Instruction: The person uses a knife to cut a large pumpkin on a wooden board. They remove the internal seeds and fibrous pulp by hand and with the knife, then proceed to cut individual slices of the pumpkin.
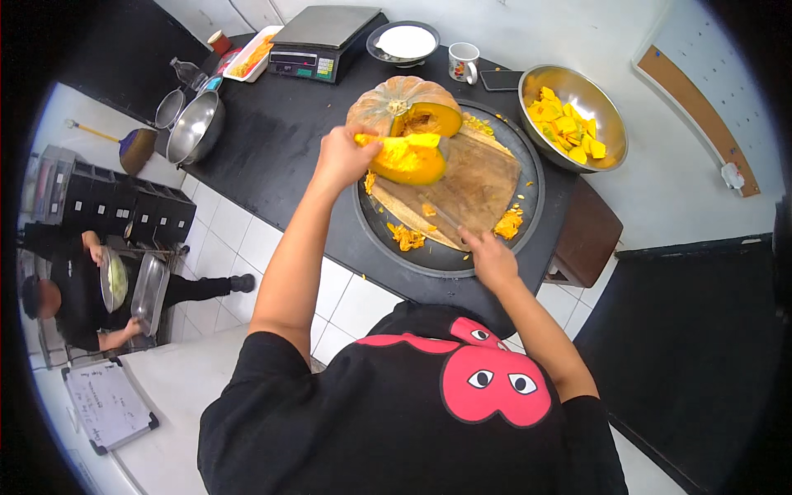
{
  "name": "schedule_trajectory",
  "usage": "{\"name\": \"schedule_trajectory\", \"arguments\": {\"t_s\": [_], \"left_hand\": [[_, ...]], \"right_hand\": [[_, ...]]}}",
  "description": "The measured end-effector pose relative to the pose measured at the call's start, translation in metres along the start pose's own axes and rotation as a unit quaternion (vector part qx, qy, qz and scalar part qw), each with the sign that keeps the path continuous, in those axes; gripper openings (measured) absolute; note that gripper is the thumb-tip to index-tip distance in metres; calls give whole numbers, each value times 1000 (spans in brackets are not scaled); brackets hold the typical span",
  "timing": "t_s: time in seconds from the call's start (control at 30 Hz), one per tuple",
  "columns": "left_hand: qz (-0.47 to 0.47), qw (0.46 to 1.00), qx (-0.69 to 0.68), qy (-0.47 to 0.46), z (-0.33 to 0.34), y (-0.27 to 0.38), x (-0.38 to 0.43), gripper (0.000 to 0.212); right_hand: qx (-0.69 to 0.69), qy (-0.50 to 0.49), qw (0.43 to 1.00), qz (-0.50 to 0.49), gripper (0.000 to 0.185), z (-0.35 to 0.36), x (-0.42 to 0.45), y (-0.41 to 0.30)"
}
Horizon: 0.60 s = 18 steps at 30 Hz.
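My left hand (346, 158) grips one end of a thick pumpkin wedge (408, 162), held over the left part of a wooden cutting board (473, 179). In my right hand (493, 258) is a knife (444, 216), its blade low over the board's near side and pointing up and left. Behind the wedge sits a large pumpkin (377, 108) with a section cut out, its seedy hollow showing. The board lies in a round black tray (537, 185). Scraped pumpkin pulp (406, 237) and seeds lie around the board on the tray.
A steel bowl (619, 145) of yellow pumpkin chunks stands at the right, near a phone (501, 80) and a mug (463, 62). Along the back are a digital scale (325, 37) and a white tray (247, 59). Another person (74, 291) holds containers at the far left.
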<state>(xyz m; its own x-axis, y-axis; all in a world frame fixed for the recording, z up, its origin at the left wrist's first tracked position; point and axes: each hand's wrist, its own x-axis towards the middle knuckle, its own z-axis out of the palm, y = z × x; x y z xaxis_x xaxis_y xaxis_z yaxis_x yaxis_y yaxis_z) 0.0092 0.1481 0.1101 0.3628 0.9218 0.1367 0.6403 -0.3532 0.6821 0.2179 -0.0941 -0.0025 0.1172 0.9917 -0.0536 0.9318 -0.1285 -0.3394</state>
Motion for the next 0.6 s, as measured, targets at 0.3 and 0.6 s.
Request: {"name": "schedule_trajectory", "arguments": {"t_s": [0.3,0.6], "left_hand": [[-242,922,-303,1,68,-92,-73,18],[-248,875,-415,39,122,-123,-93,18]], "right_hand": [[48,-56,996,-54,49,-3,-61,-20],[-53,12,998,-11,44,-2,-120,25]]}}
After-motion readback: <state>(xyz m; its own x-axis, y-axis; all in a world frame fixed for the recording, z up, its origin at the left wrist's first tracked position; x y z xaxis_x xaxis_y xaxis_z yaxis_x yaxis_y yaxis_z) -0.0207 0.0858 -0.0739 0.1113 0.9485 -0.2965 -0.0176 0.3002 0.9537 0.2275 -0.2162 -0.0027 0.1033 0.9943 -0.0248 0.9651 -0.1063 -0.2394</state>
